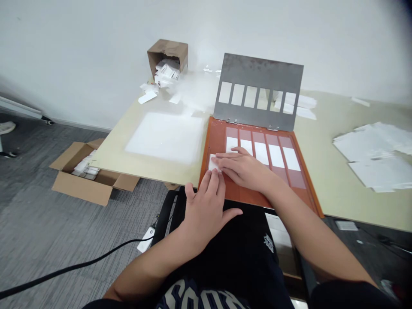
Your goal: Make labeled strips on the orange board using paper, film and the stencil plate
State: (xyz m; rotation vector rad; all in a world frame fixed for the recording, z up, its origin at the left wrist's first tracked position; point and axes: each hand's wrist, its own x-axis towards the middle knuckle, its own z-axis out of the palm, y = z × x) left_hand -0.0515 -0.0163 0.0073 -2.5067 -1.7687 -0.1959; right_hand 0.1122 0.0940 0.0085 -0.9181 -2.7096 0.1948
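An orange-brown board (236, 193) lies at the table's front edge, its hinged grey metal plate (264, 71) with several rectangular windows raised behind it. White cards (260, 152) sit side by side in the board's pinkish strips. At the board's left, a small white card (212, 162) lies partly hidden under my fingertips. My left hand (206, 210) touches its near edge, fingers stretched forward and thumb out to the side. From the right, my right hand (243, 169) lies flat across the board, its extended fingertips on the same card.
On the tan table (154, 165), a cardboard box (180, 49) of white pieces stands at the back left. White sheets (373, 154) are spread at the right. An open carton (80, 193) is on the floor, and a black cable (80, 262) crosses the lower left.
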